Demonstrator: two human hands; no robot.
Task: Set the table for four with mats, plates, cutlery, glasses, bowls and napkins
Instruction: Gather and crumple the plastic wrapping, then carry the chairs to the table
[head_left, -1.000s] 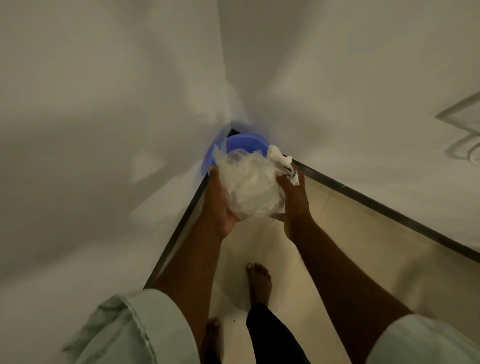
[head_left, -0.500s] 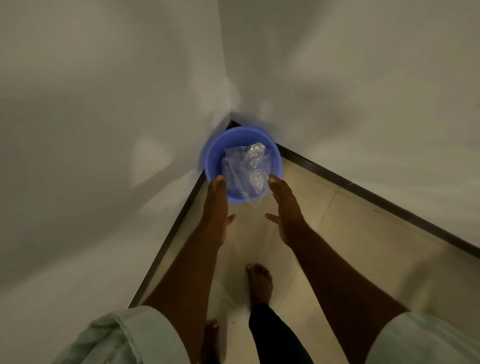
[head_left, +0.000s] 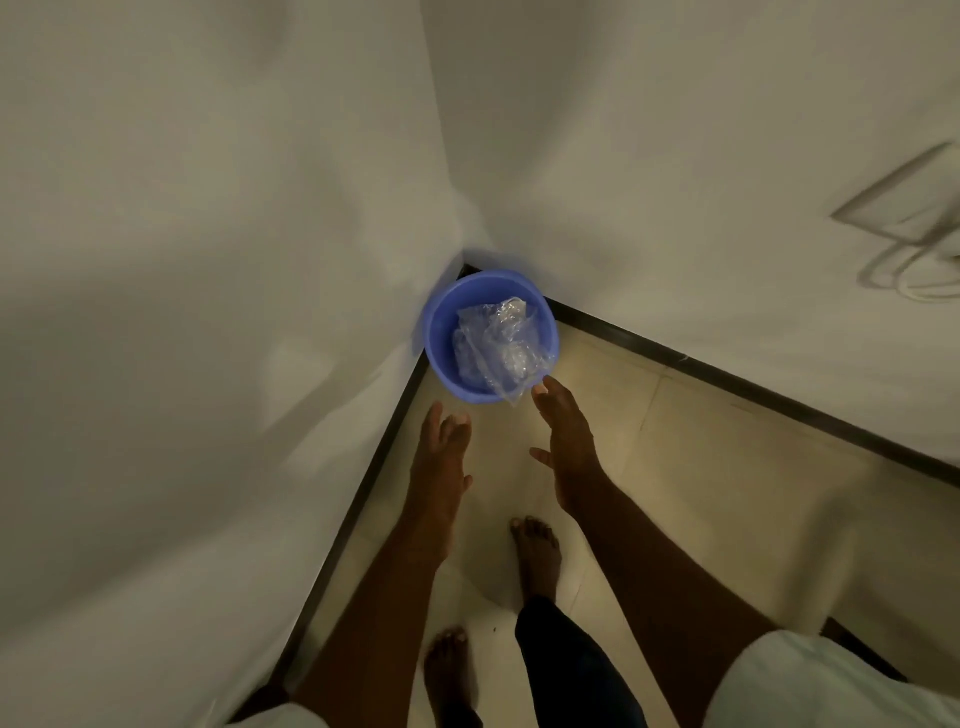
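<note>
Blue bucket (head_left: 441, 338) in far floor corner, crumpled clear plastic (head_left: 496, 345) inside. I see left hand (head_left: 441, 457) and right hand (head_left: 569, 441) just near of it, fingers loosely spread, holding nothing.

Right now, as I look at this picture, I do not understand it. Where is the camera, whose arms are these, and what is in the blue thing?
The camera sits on a person's head and looks down, so the arms are that person's own. There is no machine. The left hand and right hand reach forward with relaxed fingers; neither has a grip on anything. In the corner where two white walls meet, a blue bucket stands on the tiled floor. Crumpled clear plastic wrap lies inside it, one end hanging over the rim near the right fingertips. The person's bare feet show below.
</note>
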